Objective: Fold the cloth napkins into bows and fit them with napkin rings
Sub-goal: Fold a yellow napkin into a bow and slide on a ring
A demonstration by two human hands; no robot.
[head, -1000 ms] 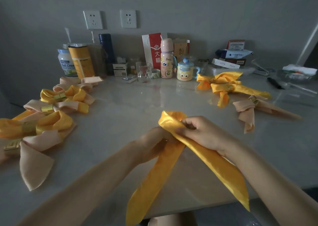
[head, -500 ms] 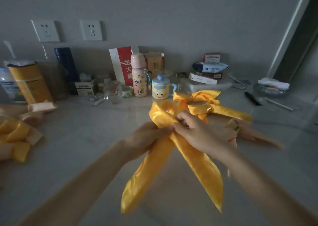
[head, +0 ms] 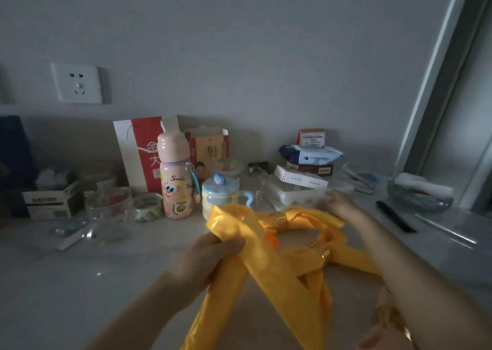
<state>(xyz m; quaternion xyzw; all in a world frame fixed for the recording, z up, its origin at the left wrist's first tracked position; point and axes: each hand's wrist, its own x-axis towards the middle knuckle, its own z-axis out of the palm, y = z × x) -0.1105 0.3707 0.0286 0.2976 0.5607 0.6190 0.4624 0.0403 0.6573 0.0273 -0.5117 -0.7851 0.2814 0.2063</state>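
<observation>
Yellow napkin (head: pixel 269 267) at near centre, above table (head: pixel 80 283), two tails hanging toward near edge. Left hand (head: pixel 210 259) grips its pinched middle, fingers curled round cloth. Right hand (head: pixel 339 203) reaches far right, over finished yellow bows (head: pixel 314 218) with gold rings (head: pixel 326 255). It is blurred, so grip cannot be told. Pink bottle (head: pixel 174 184) and lidded mug (head: pixel 221 194) stand just beyond.

On the table (head: pixel 80 283), the bottle (head: pixel 174 190) stands just left of the lidded mug (head: pixel 222 191), both behind the napkin (head: pixel 266 264).
</observation>
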